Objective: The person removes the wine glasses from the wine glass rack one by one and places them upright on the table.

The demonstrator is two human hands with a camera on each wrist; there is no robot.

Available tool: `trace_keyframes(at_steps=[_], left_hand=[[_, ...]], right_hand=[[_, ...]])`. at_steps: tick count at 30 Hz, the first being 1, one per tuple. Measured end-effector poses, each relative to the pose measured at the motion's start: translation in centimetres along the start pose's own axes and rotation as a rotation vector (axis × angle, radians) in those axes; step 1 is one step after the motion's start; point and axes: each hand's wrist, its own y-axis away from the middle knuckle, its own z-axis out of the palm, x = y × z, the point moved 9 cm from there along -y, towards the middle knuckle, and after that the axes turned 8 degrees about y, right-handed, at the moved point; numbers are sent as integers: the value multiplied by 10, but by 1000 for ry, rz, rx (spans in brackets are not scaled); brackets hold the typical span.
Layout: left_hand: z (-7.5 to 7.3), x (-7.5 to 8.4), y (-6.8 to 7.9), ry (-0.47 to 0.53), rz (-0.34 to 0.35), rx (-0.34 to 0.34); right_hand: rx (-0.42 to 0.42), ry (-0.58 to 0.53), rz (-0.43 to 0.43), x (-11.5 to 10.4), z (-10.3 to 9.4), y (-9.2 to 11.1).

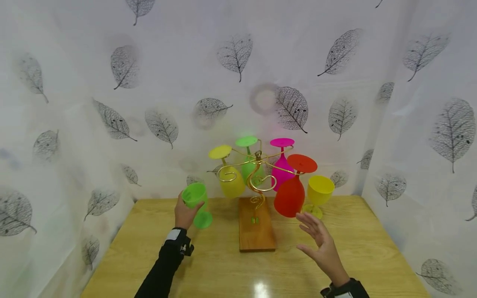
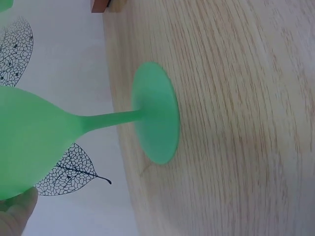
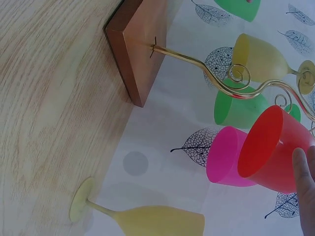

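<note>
In the head view, my left hand (image 1: pixel 185 213) grips an upright green goblet (image 1: pixel 200 193) by its bowl, thumb and fingers around opposite sides. The left wrist view shows its stem and round foot (image 2: pixel 156 113) close over the table. My right hand (image 1: pixel 323 245), fingers extended and thumb apart, is near a red goblet (image 1: pixel 290 198) hanging upside down on a gold wire rack (image 1: pixel 257 176). Fingers (image 3: pixel 303 184) overlap the red bowl in the right wrist view. Also hanging upside down are a yellow goblet (image 1: pixel 232 182), another green goblet (image 1: pixel 249 167) and a pink goblet (image 1: pixel 282 169).
The rack rises from a rectangular wooden base (image 1: pixel 257 238) at the middle of the wooden table (image 1: pixel 220 269). Behind the red goblet, a second yellow goblet (image 1: pixel 320 190) stands upright. A white leaf-patterned curtain (image 1: pixel 179 74) surrounds the table's back and sides.
</note>
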Motion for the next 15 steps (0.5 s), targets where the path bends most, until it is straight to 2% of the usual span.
trace_keyframes(at_steps=[6, 9, 12, 15], left_hand=[[5, -5, -1, -4, -84, -58], [3, -3, 4, -14, -83, -67], [0, 14, 11, -68, -5, -29], [3, 47, 26, -201, 179, 22]], right_hand=[[14, -7, 5, -1, -2, 1], [15, -1, -22, -5, -2, 1], [45, 52, -44, -10, -8, -2], [114, 133, -100, -20, -21, -8]])
